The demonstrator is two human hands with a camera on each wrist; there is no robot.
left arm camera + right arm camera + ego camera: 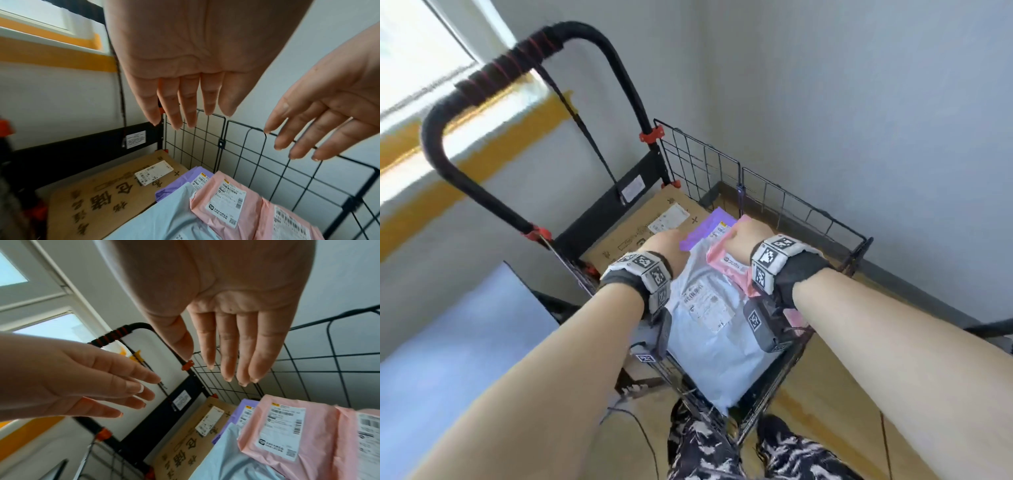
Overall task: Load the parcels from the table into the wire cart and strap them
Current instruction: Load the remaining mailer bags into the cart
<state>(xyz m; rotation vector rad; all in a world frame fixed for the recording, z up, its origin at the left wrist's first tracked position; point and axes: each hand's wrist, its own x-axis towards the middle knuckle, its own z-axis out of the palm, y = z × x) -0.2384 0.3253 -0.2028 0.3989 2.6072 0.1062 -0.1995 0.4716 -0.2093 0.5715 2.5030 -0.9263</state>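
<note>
Two hands, the left hand [185, 53] and right hand [230, 293], hover palm-down with fingers straight, holding nothing, above the wire cart [808, 212]. Inside lie a cardboard box [98, 199], a purple mailer [176, 183], a pale blue mailer [709, 346] and pink mailers [273, 431].
</note>
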